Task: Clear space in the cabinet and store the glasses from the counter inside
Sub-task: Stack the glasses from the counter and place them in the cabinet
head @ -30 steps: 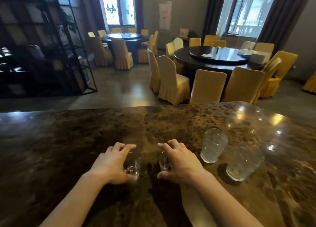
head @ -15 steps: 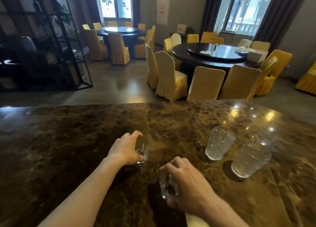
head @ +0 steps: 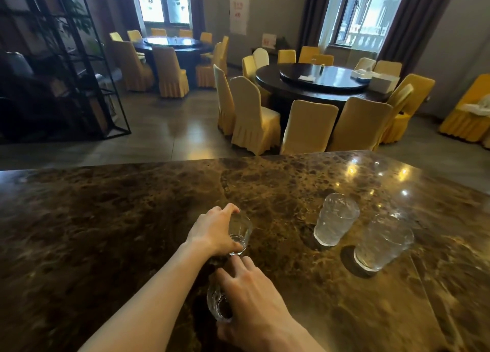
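L hand (head: 212, 232) & R hand (head: 254, 298) each round a small glass, counter (head: 106, 219) below.

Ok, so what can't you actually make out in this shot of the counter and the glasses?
- The cabinet: nowhere in the head view.
- Glass in the right hand: mostly covered by the fingers; only its base shows.
- Glass in the left hand: near side hidden by the palm; whether it touches the counter is unclear.
- Two textured tumblers: contents unreadable.
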`<state>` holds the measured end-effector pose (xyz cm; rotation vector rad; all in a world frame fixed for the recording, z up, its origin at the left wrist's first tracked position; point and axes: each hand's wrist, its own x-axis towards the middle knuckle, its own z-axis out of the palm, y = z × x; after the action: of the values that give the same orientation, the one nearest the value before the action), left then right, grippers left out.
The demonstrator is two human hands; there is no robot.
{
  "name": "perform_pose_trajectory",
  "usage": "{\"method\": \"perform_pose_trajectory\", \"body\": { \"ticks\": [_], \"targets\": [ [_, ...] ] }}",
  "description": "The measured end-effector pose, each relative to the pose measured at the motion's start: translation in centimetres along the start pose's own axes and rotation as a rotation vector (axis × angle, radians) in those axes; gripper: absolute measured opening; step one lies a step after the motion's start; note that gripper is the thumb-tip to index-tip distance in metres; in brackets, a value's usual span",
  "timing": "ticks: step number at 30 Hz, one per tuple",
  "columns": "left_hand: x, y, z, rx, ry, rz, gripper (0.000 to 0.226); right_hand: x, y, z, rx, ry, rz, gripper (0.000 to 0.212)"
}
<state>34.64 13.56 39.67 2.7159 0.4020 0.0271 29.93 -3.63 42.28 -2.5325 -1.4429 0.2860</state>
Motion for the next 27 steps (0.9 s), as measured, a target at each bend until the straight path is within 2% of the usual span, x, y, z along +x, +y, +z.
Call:
{"method": "perform_pose_trajectory", "body": {
  "ticks": [12, 27],
  "targets": [
    [0.2, -0.1, 0.3, 0.006, -0.004, 0.015, 0.089, 0.2, 0.0, -0.1, -0.003, -0.038, -0.012, 0.074],
    [-0.2, -0.4, 0.3, 0.016, -0.015, -0.017, 0.089, -0.5, 1.8, 0.4, 0.013, 0.006, -0.054, 0.076]
  ]
}}
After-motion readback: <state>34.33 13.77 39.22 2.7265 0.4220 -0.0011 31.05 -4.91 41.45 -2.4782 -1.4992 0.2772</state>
